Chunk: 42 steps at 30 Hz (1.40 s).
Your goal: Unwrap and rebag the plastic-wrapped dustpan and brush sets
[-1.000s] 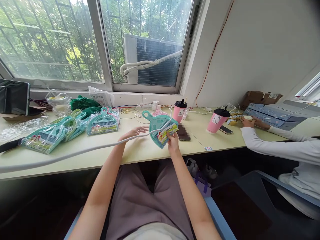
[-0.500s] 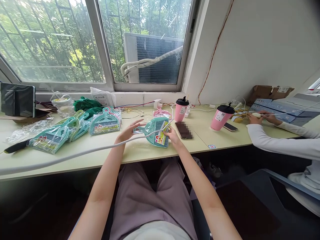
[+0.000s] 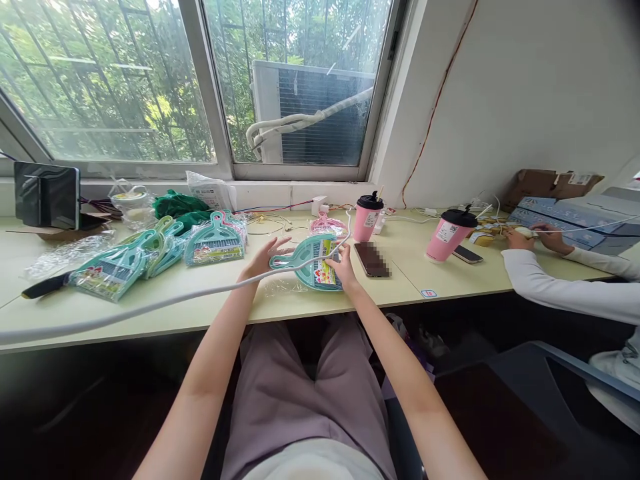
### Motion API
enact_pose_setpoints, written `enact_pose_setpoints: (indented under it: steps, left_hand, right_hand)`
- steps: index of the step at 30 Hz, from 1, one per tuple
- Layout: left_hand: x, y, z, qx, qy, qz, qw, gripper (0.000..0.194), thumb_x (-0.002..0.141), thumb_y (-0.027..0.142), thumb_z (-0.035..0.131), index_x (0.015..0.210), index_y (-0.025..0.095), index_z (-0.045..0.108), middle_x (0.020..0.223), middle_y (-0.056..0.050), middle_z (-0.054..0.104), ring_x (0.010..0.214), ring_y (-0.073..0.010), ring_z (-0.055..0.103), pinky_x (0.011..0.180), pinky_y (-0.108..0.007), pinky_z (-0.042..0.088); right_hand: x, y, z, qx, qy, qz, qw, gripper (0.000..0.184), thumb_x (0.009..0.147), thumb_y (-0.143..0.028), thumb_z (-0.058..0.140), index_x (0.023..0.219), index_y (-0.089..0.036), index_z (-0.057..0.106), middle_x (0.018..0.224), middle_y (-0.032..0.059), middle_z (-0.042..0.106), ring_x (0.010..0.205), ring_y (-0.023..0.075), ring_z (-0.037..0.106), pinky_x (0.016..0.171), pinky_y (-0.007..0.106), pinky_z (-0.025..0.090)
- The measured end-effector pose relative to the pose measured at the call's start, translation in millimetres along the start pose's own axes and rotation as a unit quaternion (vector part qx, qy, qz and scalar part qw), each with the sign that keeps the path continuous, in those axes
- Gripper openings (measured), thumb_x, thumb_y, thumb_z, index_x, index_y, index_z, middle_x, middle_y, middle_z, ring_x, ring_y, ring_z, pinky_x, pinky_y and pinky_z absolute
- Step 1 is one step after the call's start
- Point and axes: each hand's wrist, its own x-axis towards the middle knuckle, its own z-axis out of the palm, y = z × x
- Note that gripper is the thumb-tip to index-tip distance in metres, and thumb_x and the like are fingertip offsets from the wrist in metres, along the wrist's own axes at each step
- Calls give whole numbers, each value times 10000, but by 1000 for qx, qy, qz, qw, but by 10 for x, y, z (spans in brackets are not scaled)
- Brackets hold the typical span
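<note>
A teal toy dustpan [image 3: 306, 275] with a small brush and a printed card lies in front of me, its handle pointing left. My right hand [image 3: 344, 268] grips its right edge, with the thumb over the card. Beside the handle, my left hand [image 3: 264, 259] is open with its fingers spread; whether it touches the handle I cannot tell. Clear plastic film [image 3: 283, 288] shows below the handle. A white cable [image 3: 210, 291] crosses the view in front of the dustpan and hides part of it.
Several wrapped dustpan sets [image 3: 215, 240] lie to the left, near a black-handled tool [image 3: 47, 285] and a tablet [image 3: 47, 193]. A pink set [image 3: 325, 225] lies behind. Rightward are a phone [image 3: 371, 259], two pink cups [image 3: 365, 223] and a co-worker's hands [image 3: 520, 239].
The clear film has come away from the dustpan's handle and lies below it. My left hand has spread its fingers. The view has shifted slightly.
</note>
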Motion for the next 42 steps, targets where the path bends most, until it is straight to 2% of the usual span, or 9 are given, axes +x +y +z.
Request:
enact_pose_setpoints:
  steps: [3,6,11,18,26,29,35,38,42]
  left_hand:
    - [36,-20,-61,-24,-26,0,999,627,958,528,436,1500,214,422,1369,-188,575,733,-154,686,431,-187,430]
    - [60,-44,-90,-47,-47,0,998,613,974,503,404,1512,209,391,1362,-187,582,823,-185,711,435,-173,433]
    - [45,-37,-34,-75,-49,6,996,623,991,467,329,1543,178,318,1318,-203,610,827,-210,720,425,-184,447]
    - [13,4,3,-67,-21,-1,998,633,992,456,290,1551,157,297,1287,-200,626,804,-205,715,369,-177,414]
    - [63,-43,-37,-63,-33,3,997,632,996,466,275,1543,153,310,1301,-206,618,832,-212,720,352,-157,379]
    - [43,-31,-21,-56,-34,1,998,637,995,478,284,1544,154,309,1307,-206,617,831,-214,721,359,-160,383]
    - [-12,19,51,-56,-13,1,998,654,991,518,320,1522,139,362,1278,-212,640,825,-214,722,411,-186,441]
    - [-15,25,66,-65,-3,-3,998,663,975,543,374,1498,137,411,1248,-214,658,886,-241,723,530,-226,521]
    - [-27,7,82,-57,9,-4,998,639,955,563,419,1449,165,494,1266,-197,654,999,-296,703,667,-292,567]
  right_hand:
    - [8,19,-22,-44,-12,-7,999,425,701,-239,666,1123,-282,656,1254,39,586,1183,252,568,973,408,538]
    - [21,19,-47,-76,-23,-17,997,338,723,-263,666,1057,-265,718,1259,50,584,1209,266,553,1024,419,504]
    - [9,0,-68,-147,-58,-37,987,435,734,-324,716,1168,-309,697,1329,45,519,1313,266,479,1129,433,410]
    - [-53,-68,-132,-220,-133,-30,966,768,601,-413,861,1319,-363,592,1489,49,317,1449,322,318,1211,477,283]
    - [-97,-146,-168,-238,-158,-14,958,750,713,-465,772,1406,-365,501,1527,56,246,1495,302,228,1226,472,240]
    - [-127,-171,-116,-258,-148,-9,955,788,703,-473,783,1420,-356,478,1534,76,222,1509,313,178,1229,485,221]
    - [-159,-153,-70,-262,-135,-16,956,832,649,-473,829,1402,-393,483,1557,58,164,1491,339,223,1214,525,238]
    - [-166,-100,-68,-246,-122,-20,961,727,682,-481,801,1356,-386,545,1553,50,199,1500,343,194,1212,542,236]
    - [-162,0,-20,-224,-80,-34,971,426,845,-459,624,1256,-350,642,1529,37,284,1518,285,147,1236,511,176]
